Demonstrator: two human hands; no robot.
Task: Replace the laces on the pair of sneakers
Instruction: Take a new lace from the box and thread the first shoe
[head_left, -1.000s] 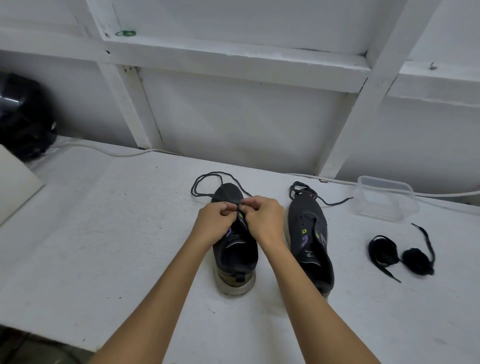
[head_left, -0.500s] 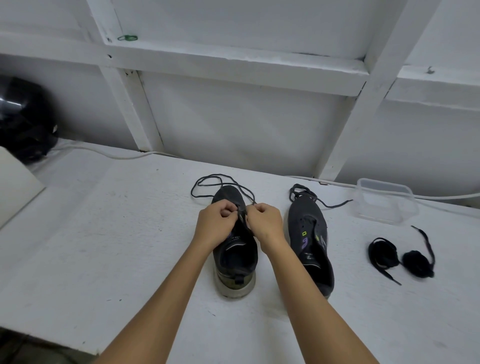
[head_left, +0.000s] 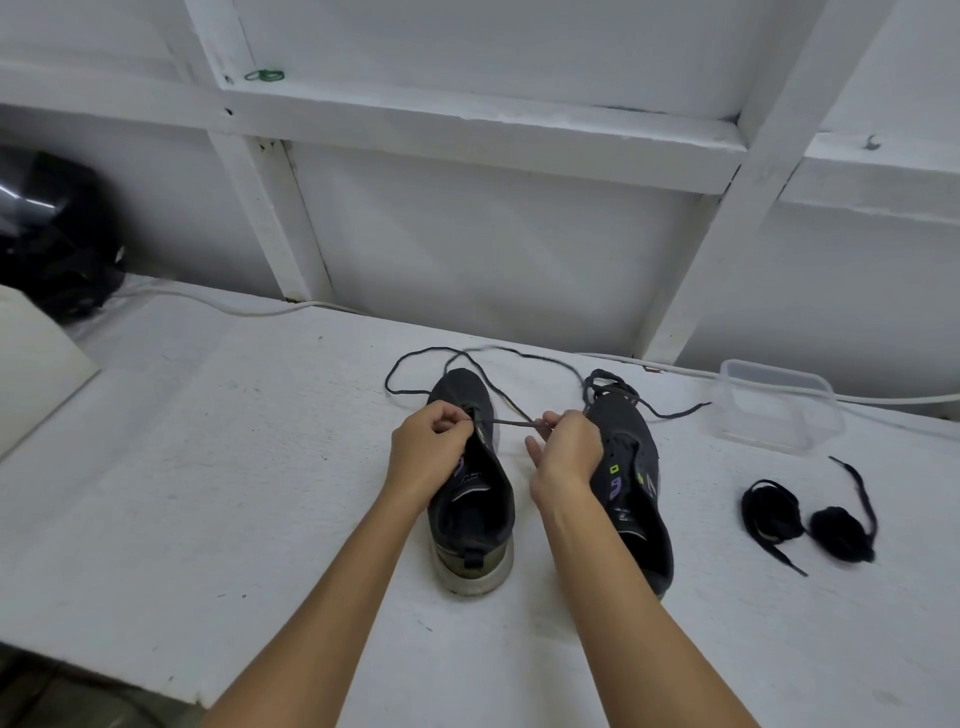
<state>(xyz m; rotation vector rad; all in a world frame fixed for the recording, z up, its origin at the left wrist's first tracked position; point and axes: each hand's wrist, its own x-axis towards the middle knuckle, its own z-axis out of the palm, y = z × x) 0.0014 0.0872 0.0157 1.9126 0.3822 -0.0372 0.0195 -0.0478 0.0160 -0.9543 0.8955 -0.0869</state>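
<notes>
**Lace drawn taut between two hands over the left shoe**

The left hand (head_left: 434, 447) curls on the front of the left shoe (head_left: 470, 483), fingertips pinched at the eyelets of its dark knit upper. From that pinch a thin, round, dark lace (head_left: 511, 423) runs taut to the right hand (head_left: 566, 449), whose thumb and forefinger clamp it while the other fingers hang loosely apart. Beyond the right-hand grip the lace goes slack, looping in a wide curve past the toe and lying on the table (head_left: 208, 493); part of the loop is blurred.

The shoe stands upright between the two wrists, heel toward the person, with a worn pale sole and an olive heel patch with a small pull tab. Just right of the right hand lies the right shoe (head_left: 636, 483), the same dark mesh with small purple and green marks, a tangle of lace at its toe.

Well right of the grip lie two soft black bundles (head_left: 810, 522) of flat laces, one coiled, one balled. Beyond them sits a clear, rounded plastic tub (head_left: 774, 405). The table is white and grainy.
</notes>
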